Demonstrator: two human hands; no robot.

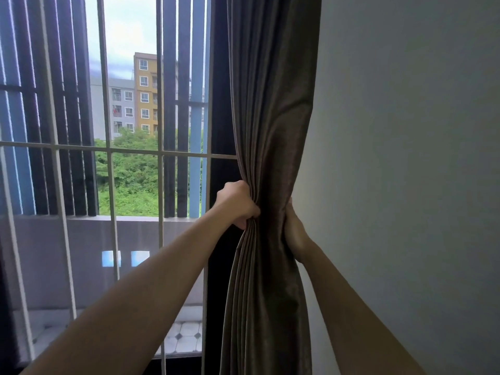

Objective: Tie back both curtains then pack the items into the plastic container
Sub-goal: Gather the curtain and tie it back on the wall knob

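Currently, the first tie-back step is in hand: left hand [238, 204] and right hand [294, 231] both grip the brown curtain [270, 117], bunched beside the wall [405, 158]; next, a tieback, not in view, must encircle the gathered fabric.

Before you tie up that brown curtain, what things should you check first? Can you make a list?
1. Curtain gathered into one bunch: ok, squeezed narrow between both hands.
2. Left hand grips the window-side folds: ok.
3. Right hand holds the wall-side edge: ok, though its fingers are hidden behind the fabric.
4. Tie-back or hook ready: cannot tell, none in view.
5. Other curtain tied: cannot tell, out of view.
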